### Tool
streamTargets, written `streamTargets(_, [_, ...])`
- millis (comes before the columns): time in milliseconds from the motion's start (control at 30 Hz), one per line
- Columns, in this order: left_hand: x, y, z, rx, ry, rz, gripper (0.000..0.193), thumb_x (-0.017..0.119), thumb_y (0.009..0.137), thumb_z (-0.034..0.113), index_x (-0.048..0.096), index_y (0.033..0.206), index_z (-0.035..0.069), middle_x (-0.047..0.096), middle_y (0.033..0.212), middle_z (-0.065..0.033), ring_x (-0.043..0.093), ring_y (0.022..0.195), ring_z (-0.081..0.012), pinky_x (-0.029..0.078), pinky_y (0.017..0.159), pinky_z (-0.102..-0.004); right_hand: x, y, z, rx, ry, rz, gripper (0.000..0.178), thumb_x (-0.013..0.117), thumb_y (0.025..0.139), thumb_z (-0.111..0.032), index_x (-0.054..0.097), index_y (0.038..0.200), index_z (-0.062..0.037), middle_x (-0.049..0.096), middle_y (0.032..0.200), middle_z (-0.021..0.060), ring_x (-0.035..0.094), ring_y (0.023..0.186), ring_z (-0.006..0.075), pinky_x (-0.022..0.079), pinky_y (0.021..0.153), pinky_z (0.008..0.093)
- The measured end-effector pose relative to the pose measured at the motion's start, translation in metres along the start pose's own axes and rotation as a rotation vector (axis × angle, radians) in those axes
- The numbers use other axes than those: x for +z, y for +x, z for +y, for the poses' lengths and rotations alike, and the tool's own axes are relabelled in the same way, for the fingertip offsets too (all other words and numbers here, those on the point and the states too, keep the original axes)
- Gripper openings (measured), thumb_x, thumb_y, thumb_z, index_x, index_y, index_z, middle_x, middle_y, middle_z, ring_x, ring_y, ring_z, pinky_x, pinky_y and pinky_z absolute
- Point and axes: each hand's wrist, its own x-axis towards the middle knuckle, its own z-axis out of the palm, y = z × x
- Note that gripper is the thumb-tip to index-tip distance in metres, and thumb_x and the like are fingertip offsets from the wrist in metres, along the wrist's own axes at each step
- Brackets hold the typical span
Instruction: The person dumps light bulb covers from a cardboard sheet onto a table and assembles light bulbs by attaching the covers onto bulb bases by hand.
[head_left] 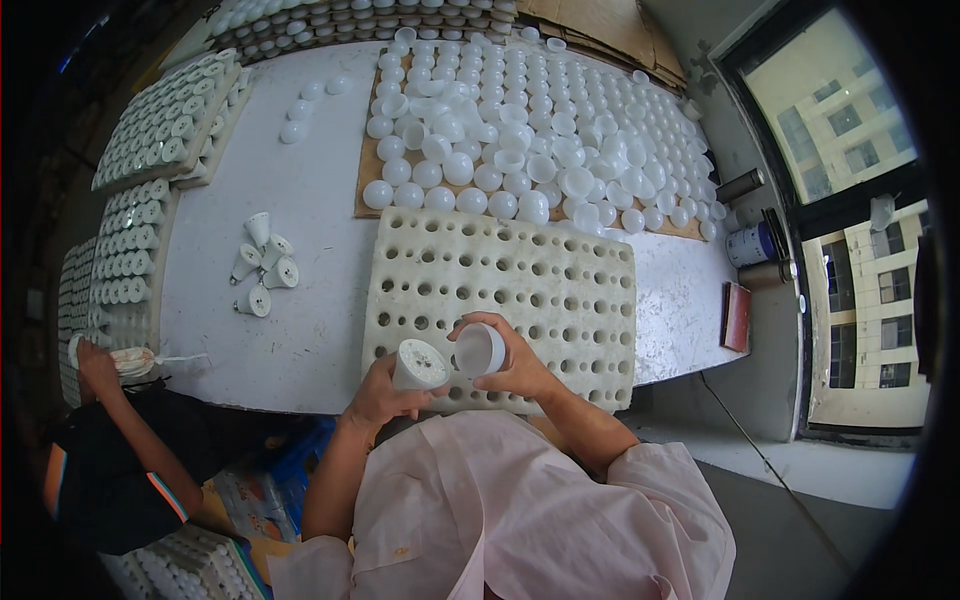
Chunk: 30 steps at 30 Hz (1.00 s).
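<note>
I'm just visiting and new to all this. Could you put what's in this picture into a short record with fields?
Left grip: closed on a white bulb body
Right grip: closed on a dome cover
Held pieces: close together, not joined
Beneath the hands: pale tray with rows of holes
Beyond the tray: many translucent domes, some heaped, on a brown sheet
Left on the table: five loose bulb bodies
Far left: another person's hand
Right: window
</note>
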Motion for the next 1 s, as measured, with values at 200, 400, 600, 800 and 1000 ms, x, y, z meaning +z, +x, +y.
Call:
streamTargets(200, [0.004, -0.007, -0.009, 0.029, 0.038, -0.028, 0.039, 0.070, 0.072, 0.008, 0.057, 0.107, -0.004, 0.068, 0.088, -0.0121, 0.062, 0.064, -0.0114, 0.048, 0.047, -0.0213, 0.010, -0.003, 0.004, -0.043, 0.007, -0.067, 0.087, 0.081, 0.062, -0.011, 0.035, 0.136, -0.0089, 0.052, 0.125, 0.0094, 0.046, 0.121, 0.0219, 0.036, 0.103, 0.0385])
streamTargets(400, [0.003, -0.017, -0.011, 0.004, 0.098, -0.013, 0.048, 0.071, 0.071, 0.008, 0.053, 0.113, -0.006, 0.068, 0.088, -0.0168, 0.062, 0.061, -0.0110, 0.050, 0.046, -0.0209, 0.019, -0.005, 0.008, -0.076, 0.007, -0.102, 0.085, 0.081, 0.068, -0.015, 0.032, 0.138, -0.0086, 0.052, 0.121, 0.0075, 0.048, 0.117, 0.0200, 0.039, 0.100, 0.0357])
streamTargets(600, [-0.003, -0.022, -0.014, 0.005, 0.122, -0.007, 0.047, 0.075, 0.071, 0.008, 0.055, 0.111, -0.006, 0.067, 0.087, -0.0114, 0.062, 0.064, -0.0104, 0.050, 0.048, -0.0212, 0.029, -0.004, -0.005, -0.052, -0.326, -0.131, 0.085, 0.082, 0.062, -0.014, 0.038, 0.134, -0.0077, 0.053, 0.122, 0.0087, 0.050, 0.117, 0.0229, 0.039, 0.100, 0.0375])
streamTargets(800, [-0.002, -0.024, 0.004, -0.074, 0.330, -0.021, 0.043, 0.081, 0.067, 0.013, 0.060, 0.100, -0.005, 0.064, 0.080, -0.0071, 0.061, 0.063, -0.0113, 0.049, 0.048, -0.0236, 0.043, 0.000, -0.028, -0.085, -0.694, -0.239, 0.083, 0.082, 0.064, -0.019, 0.038, 0.133, -0.0056, 0.053, 0.119, 0.0160, 0.056, 0.107, 0.0337, 0.047, 0.091, 0.0408])
streamTargets(1000, [-0.002, -0.027, 0.011, -0.137, 0.455, -0.026, 0.046, 0.083, 0.065, 0.015, 0.060, 0.098, -0.007, 0.064, 0.078, -0.0074, 0.060, 0.060, -0.0115, 0.050, 0.050, -0.0249, 0.049, 0.004, -0.020, -0.139, -0.750, -0.269, 0.079, 0.081, 0.065, -0.019, 0.041, 0.131, -0.0048, 0.055, 0.114, 0.0165, 0.062, 0.096, 0.0349, 0.053, 0.082, 0.0421])
